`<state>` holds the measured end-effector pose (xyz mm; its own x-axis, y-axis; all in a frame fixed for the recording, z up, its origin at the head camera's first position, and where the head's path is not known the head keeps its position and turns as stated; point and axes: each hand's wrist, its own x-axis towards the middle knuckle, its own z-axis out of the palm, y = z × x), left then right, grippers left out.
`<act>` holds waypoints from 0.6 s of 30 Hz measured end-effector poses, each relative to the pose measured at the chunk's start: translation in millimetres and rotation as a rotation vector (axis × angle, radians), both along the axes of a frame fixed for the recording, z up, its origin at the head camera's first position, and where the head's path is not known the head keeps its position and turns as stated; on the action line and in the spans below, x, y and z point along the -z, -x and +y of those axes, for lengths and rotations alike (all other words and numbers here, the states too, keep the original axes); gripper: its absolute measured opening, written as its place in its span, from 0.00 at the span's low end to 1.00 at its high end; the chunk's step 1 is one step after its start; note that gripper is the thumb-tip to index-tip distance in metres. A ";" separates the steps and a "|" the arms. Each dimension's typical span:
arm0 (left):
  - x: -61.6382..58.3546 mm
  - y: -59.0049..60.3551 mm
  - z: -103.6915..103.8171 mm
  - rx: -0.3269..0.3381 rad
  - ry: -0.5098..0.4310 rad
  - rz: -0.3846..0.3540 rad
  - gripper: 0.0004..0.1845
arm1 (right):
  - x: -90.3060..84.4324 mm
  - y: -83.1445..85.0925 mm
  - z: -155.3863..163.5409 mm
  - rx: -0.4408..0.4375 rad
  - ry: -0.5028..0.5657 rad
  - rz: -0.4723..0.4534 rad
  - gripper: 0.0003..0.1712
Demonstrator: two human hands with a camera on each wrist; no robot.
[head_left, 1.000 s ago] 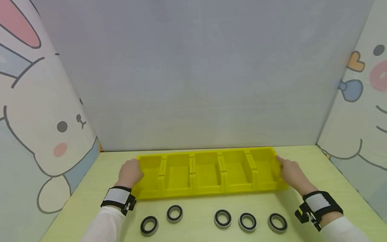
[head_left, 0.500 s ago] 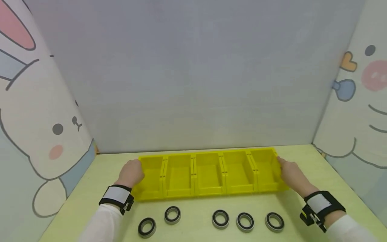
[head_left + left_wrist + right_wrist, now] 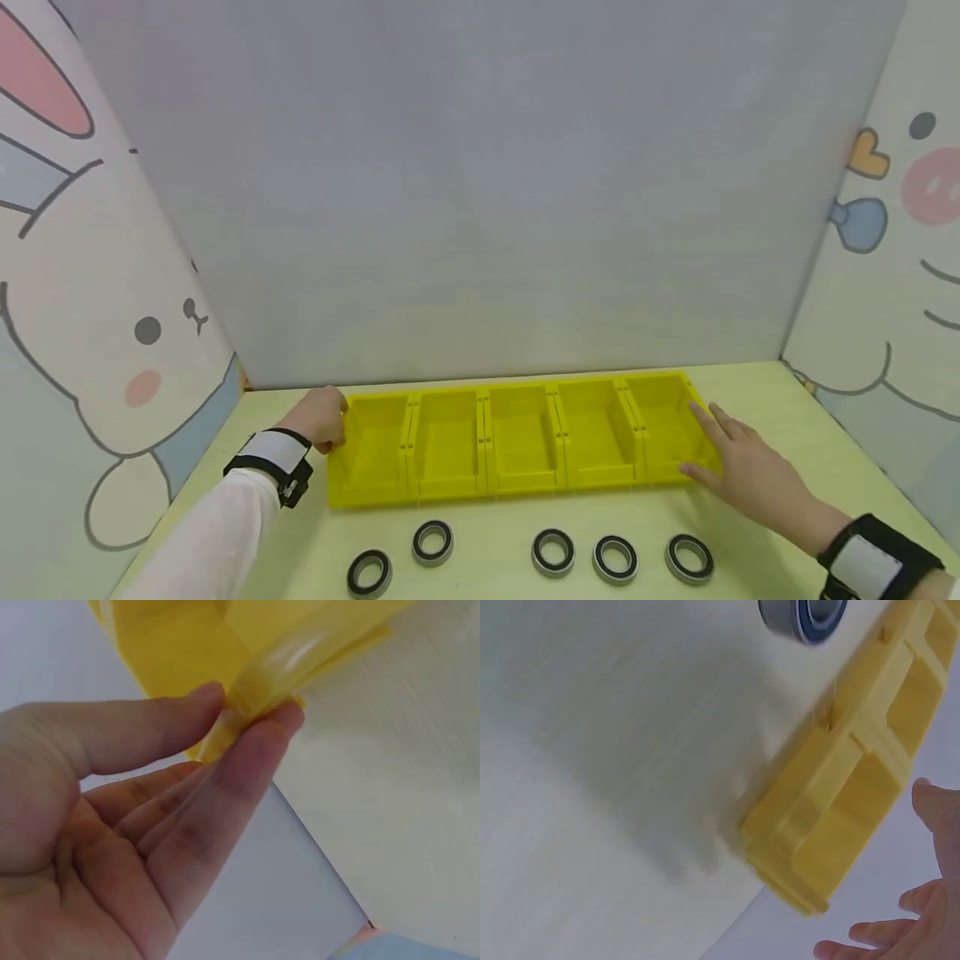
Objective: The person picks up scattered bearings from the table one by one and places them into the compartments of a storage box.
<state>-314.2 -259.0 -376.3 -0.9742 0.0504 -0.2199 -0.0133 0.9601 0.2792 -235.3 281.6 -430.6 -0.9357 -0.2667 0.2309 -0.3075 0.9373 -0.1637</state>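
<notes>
The left hand (image 3: 321, 418) has its grip pinching the left end rim of the yellow tray (image 3: 517, 479), thumb and fingers (image 3: 255, 761) closed on the edge. The tray, with five compartments, lies across the pale table (image 3: 757, 392). The right hand (image 3: 750, 475) lies at the tray's right end with its grip released, fingers spread. Five black rings (image 3: 552, 552) lie on the table in front of the tray.
</notes>
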 end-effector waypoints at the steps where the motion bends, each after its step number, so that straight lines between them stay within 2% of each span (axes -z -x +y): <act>1: 0.1 0.0 0.1 -0.003 0.009 -0.001 0.26 | 3.2 -6.5 -3.7 -0.020 0.015 -0.013 0.51; 3: 0.8 -0.1 0.0 -0.002 0.028 0.001 0.20 | 9.6 -18.8 -11.0 -0.070 0.054 -0.074 0.52; 6: 2.4 0.7 -0.7 0.014 0.072 0.020 0.08 | 18.6 -34.7 -21.1 -0.144 0.099 -0.229 0.53; 11: 5.0 4.3 1.5 0.014 0.102 0.016 0.08 | 30.4 -52.3 -35.0 -0.243 0.128 -0.488 0.55; 15: 4.4 7.5 6.6 0.025 0.137 0.011 0.07 | 34.7 -58.1 -43.9 -0.281 0.068 -0.564 0.53; 18: 3.7 8.1 9.5 0.037 0.162 0.011 0.06 | 34.2 -56.2 -46.3 -0.297 0.003 -0.552 0.47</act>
